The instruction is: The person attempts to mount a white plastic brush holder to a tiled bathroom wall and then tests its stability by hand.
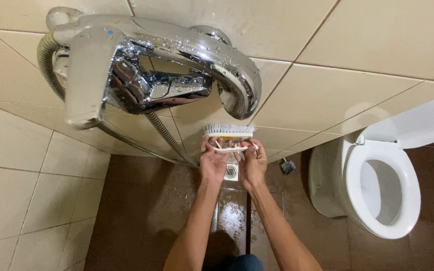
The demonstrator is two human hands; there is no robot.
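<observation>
A white scrubbing brush [228, 131] with pale bristles pointing up is held under the chrome faucet spout [237, 90]. My left hand [212, 161] grips the brush's left end and its looped handle. My right hand [253, 163] grips the right end. Both arms reach forward from the bottom of the view. The brush sits a short way below the spout's mouth, in front of the tiled wall.
The wet chrome mixer tap [126, 65] with a metal shower hose [164, 133] fills the upper left. A square floor drain [231, 172] lies beneath my hands on the wet brown floor [141, 211]. A white toilet [377, 185] with raised lid stands at the right. Beige tiles [357, 50] cover the wall.
</observation>
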